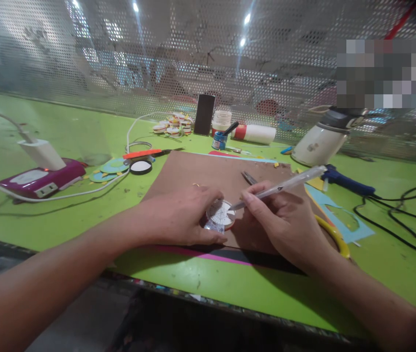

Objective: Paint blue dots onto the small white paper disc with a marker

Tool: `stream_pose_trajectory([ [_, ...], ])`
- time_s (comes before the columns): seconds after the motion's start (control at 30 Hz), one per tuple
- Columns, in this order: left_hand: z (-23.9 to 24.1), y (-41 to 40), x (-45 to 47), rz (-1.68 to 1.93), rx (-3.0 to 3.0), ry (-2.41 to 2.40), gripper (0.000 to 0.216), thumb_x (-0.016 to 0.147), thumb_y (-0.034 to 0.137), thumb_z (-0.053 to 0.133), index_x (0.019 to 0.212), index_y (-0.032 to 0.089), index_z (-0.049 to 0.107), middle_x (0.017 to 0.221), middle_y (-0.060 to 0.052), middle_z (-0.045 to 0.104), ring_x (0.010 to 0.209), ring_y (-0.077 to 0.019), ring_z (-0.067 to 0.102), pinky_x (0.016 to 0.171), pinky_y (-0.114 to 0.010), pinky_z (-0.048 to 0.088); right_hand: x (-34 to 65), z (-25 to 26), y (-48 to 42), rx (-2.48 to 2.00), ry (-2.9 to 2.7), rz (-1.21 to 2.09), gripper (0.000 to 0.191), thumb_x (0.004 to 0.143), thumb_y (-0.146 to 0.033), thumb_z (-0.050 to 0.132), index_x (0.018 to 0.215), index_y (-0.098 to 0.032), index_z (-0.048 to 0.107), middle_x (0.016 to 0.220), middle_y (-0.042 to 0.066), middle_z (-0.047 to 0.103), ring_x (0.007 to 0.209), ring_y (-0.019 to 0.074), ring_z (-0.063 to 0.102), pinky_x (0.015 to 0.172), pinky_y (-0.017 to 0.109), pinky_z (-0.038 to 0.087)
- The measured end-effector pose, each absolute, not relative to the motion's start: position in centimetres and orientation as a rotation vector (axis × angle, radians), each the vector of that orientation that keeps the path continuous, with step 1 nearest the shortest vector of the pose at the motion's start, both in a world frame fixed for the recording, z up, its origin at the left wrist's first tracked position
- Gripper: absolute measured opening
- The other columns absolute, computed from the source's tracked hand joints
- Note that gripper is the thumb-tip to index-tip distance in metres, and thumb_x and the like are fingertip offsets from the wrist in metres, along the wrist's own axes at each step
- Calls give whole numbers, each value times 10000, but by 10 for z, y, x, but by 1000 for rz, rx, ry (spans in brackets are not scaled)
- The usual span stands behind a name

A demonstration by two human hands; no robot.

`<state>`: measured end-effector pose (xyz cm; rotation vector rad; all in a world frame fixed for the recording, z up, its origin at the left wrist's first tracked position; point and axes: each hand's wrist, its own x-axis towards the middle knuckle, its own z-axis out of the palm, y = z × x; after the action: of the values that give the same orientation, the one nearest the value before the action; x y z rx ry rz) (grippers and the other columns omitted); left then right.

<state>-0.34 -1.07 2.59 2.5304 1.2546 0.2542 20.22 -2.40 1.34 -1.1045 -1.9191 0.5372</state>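
Observation:
My left hand (pixel 184 215) presses down on a small round clear piece with white paper (pixel 221 215), fingers curled around its left edge, on a brown board (pixel 208 173). My right hand (pixel 284 220) is closed on a clear pen (pixel 284 185), its tip touching the round piece. Both hands rest on the board near the table's front edge.
On the green table (pixel 64 142): a purple power strip with a white charger (pixel 42 171), paper circles (pixel 114 166), an orange-handled cutter (pixel 145 153), a black-rimmed disc (pixel 141 167), a blue paint jar (pixel 219 140), a dark phone (pixel 204 114), a blue glue gun (pixel 345 182), black cable (pixel 405 220), yellow scissors (pixel 334 234). Perforated metal screen behind.

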Motion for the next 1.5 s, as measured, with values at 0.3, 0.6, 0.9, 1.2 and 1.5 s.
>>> stream_pose_trajectory([
  [0.3,26,-10,-4,272,2533,1245,539,779,553,664,1206,237,572,1132,-83,675,1038,-295,631,848,-388,487,199,11,-23,-1125,-1911,546,287,908,-278,550,641,-194,616,684,22,687,601,134,636,538,221,489],
  [0.6,31,-12,-3,285,2501,1242,684,786,536,652,1382,243,487,1325,-104,624,1169,-314,591,897,-404,492,203,9,-20,-1077,-1800,553,173,941,-331,553,835,-205,606,611,-21,632,566,136,617,551,240,499],
  [0.9,39,-4,-18,357,2485,1412,832,793,630,604,1498,261,359,1341,-121,615,1156,-314,617,944,-442,493,215,9,-13,-1117,-2009,377,149,915,-272,574,1030,-197,630,920,57,741,791,187,685,732,317,523],
  [1.2,44,-4,-24,409,2482,1442,845,804,615,601,1518,262,318,1455,-116,541,1269,-322,556,1023,-455,453,215,16,-13,-1216,-2350,551,449,826,-424,696,1183,-188,559,1102,106,677,927,249,648,805,407,516],
  [1.5,43,-11,-16,210,2536,1304,905,782,698,583,1516,231,337,1296,-125,659,1103,-307,649,857,-372,501,221,14,-7,-1125,-2195,486,257,926,-304,574,1164,-207,566,1122,114,717,973,236,699,832,386,546],
])
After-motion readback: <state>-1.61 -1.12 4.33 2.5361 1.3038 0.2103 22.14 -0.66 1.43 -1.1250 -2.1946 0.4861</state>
